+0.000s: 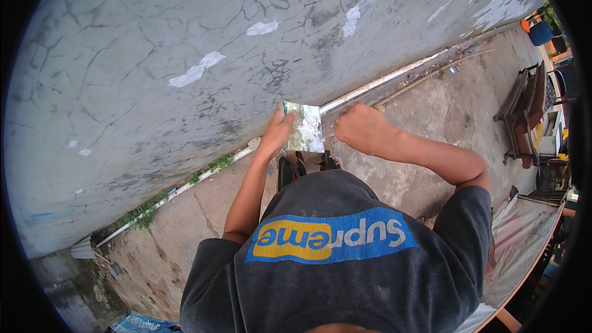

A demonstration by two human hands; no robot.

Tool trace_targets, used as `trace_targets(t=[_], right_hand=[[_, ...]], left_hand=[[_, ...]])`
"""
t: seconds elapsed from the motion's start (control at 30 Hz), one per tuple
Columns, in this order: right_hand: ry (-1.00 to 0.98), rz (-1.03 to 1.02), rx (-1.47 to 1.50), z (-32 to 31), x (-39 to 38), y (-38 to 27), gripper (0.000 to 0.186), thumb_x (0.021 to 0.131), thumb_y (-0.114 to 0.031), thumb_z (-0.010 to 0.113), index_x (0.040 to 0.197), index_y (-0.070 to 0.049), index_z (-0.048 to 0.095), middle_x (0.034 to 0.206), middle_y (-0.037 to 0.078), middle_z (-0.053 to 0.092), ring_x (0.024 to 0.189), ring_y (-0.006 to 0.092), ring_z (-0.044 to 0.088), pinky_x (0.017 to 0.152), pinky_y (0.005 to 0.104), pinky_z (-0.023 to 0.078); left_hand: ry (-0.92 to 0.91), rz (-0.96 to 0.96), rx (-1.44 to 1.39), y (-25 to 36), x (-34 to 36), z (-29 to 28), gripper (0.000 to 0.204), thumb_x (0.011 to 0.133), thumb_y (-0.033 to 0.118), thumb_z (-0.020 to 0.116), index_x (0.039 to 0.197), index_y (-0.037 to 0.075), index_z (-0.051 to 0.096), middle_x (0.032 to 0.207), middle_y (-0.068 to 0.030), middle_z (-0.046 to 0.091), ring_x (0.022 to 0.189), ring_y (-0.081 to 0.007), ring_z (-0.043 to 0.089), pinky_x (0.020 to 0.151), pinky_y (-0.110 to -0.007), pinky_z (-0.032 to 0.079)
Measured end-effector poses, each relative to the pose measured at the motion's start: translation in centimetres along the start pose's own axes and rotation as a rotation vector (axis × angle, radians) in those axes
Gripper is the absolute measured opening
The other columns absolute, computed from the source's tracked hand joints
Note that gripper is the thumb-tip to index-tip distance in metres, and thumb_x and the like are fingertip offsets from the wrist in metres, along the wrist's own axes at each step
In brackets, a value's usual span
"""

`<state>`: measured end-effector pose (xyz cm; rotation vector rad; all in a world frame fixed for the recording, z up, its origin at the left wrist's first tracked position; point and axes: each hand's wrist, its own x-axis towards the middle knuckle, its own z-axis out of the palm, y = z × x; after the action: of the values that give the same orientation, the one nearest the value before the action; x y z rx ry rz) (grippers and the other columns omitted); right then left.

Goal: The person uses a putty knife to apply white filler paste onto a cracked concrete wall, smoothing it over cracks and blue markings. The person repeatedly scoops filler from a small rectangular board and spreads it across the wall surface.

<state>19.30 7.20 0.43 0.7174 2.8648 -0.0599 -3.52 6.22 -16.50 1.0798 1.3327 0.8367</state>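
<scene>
My left hand (277,129) is closed on the left edge of a small rectangular mirror (306,128), with the thumb lying over its front. Pale sky and dark foliage show in the glossy face. Just right of the mirror, apart from it, my right hand (365,131) is curled with its knuckles up. Whatever its fingers may hold is hidden. Both hands are in front of my chest, above my feet.
A cracked grey wall (154,55) with white patches rises ahead. Along its foot runs a white pipe (394,74), with weeds (213,168) beside it at left. Dark wooden furniture (525,114) and a blue barrel (541,33) stand on the right. Concrete ground (425,123) spreads below.
</scene>
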Motion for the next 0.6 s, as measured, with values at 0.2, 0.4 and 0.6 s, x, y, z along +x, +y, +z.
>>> trace_targets(t=[0.2,0.4,0.6], right_hand=[[0.020,0.211,0.012,0.1,0.2,2.9,0.008,0.071,-0.010,0.064,0.066,-0.005,0.068,0.068,0.014,0.065,0.069,0.0278,0.067,0.061,0.0377,0.051],[0.137,0.137,-0.131,1.8,1.2,1.8,0.006,0.064,-0.010,0.066,0.060,-0.006,0.067,0.065,0.011,0.064,0.070,0.0248,0.066,0.058,0.0362,0.051],[0.218,0.087,-0.143,2.6,1.2,0.8,0.006,0.065,-0.010,0.065,0.059,-0.008,0.065,0.063,0.009,0.062,0.067,0.0224,0.064,0.058,0.0338,0.049]], left_hand=[[-0.094,-0.113,-0.015,-0.4,0.7,-0.2,0.044,0.097,0.011,0.041,0.137,-0.006,0.038,0.132,-0.0147,0.051,0.122,-0.0204,0.045,0.105,-0.033,0.034],[-0.087,-0.157,-0.005,2.4,-0.1,0.4,0.051,0.096,0.014,0.041,0.142,-0.006,0.033,0.140,-0.0174,0.044,0.130,-0.0239,0.038,0.110,-0.033,0.026],[-0.121,-0.145,-0.017,3.0,-1.0,0.5,0.046,0.095,0.012,0.040,0.138,-0.005,0.039,0.134,-0.0158,0.050,0.124,-0.0222,0.043,0.106,-0.033,0.032]])
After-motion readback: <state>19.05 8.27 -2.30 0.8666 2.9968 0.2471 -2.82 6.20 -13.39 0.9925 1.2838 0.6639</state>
